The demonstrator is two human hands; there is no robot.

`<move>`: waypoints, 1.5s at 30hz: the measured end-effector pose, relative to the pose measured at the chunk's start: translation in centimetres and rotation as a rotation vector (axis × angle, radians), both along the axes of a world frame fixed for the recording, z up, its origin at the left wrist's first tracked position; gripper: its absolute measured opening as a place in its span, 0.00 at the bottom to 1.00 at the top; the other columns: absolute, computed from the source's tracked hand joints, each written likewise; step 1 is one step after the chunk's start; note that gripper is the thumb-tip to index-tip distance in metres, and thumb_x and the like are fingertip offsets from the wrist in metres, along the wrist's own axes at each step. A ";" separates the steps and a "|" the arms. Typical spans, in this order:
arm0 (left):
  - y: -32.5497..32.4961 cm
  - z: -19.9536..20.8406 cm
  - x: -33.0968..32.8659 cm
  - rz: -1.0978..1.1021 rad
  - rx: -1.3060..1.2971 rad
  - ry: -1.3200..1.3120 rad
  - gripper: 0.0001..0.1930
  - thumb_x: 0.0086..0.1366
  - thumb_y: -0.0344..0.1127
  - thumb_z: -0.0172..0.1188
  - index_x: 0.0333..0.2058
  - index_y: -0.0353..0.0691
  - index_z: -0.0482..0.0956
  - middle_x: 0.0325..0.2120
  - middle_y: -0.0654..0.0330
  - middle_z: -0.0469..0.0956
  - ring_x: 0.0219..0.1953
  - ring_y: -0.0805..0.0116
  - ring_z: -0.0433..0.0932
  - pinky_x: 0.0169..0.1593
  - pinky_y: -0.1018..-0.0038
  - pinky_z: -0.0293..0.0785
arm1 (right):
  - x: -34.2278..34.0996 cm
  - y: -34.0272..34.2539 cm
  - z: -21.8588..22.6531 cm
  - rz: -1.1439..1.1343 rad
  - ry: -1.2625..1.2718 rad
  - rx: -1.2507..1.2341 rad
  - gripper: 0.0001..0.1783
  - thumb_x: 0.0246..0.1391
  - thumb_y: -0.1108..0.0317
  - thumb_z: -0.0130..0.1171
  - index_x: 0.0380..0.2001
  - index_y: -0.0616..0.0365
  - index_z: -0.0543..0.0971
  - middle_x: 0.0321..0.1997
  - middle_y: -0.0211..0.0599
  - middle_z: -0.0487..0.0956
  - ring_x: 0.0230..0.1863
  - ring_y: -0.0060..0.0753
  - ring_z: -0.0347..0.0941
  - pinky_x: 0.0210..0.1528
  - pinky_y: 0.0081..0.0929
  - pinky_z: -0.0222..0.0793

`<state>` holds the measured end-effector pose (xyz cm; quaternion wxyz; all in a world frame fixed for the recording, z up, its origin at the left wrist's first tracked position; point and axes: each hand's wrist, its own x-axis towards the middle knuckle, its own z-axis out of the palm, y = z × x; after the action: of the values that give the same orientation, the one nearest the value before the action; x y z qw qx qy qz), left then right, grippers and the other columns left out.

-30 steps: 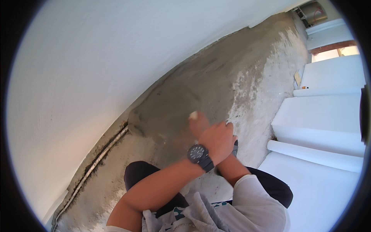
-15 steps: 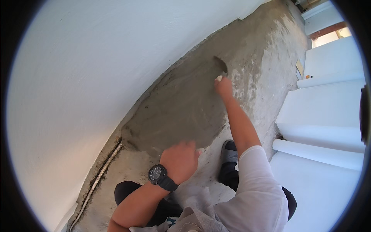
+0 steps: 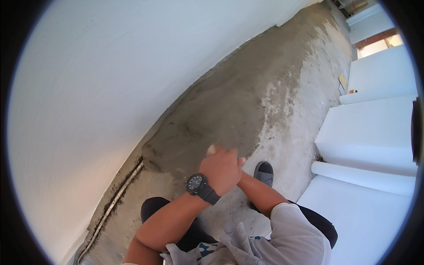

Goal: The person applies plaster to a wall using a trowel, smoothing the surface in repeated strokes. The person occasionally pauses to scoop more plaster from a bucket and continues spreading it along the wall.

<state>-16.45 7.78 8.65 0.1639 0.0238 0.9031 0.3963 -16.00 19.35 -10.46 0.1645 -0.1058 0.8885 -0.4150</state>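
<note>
Wet grey mortar (image 3: 221, 104) covers the floor along the white wall, its surface smeared and uneven. My left hand (image 3: 222, 170), with a black watch (image 3: 197, 183) on its wrist, is over the near edge of the mortar; its fingers curl under and what they hold, if anything, is hidden. Behind it passes my right forearm (image 3: 260, 194), and my right hand is mostly covered by the left. A pale handle end of the trowel (image 3: 211, 149) shows just beyond the left hand; its blade is out of sight.
A curved white wall (image 3: 110, 66) rises on the left, with a thin pipe (image 3: 112, 205) along its foot. White panels (image 3: 366, 128) stand on the right. My sandalled foot (image 3: 264, 173) is beside the mortar. A small flat piece (image 3: 343, 80) lies farther off.
My right hand has come back from the far mortar with the trowel, to behind my left hand. My left hand has moved slightly right and forward.
</note>
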 end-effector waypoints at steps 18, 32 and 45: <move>-2.4 2.7 0.9 0.112 -0.026 -0.086 0.13 0.69 0.43 0.57 0.37 0.36 0.76 0.32 0.48 0.80 0.34 0.44 0.81 0.37 0.52 0.78 | -29.7 4.8 0.1 0.350 0.497 0.592 0.19 0.56 0.53 0.62 0.44 0.52 0.83 0.42 0.40 0.80 0.43 0.51 0.79 0.43 0.47 0.75; -2.8 1.7 1.2 0.110 -0.013 -0.064 0.13 0.69 0.43 0.56 0.39 0.37 0.77 0.33 0.48 0.80 0.35 0.44 0.81 0.38 0.52 0.77 | -18.2 -5.8 -1.6 0.644 0.524 0.411 0.18 0.50 0.51 0.64 0.35 0.54 0.83 0.36 0.39 0.80 0.35 0.47 0.81 0.36 0.45 0.77; -2.2 2.9 1.6 0.068 0.017 -0.006 0.12 0.68 0.41 0.57 0.41 0.37 0.78 0.35 0.48 0.81 0.36 0.44 0.81 0.38 0.54 0.76 | -21.1 7.0 0.4 -0.209 0.336 0.632 0.22 0.57 0.54 0.61 0.44 0.63 0.79 0.43 0.53 0.82 0.46 0.56 0.80 0.48 0.49 0.75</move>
<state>-14.83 5.59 11.56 0.1527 -0.0069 0.8995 0.4094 -37.15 26.37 -10.05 -0.0024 -0.0251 0.9934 -0.1119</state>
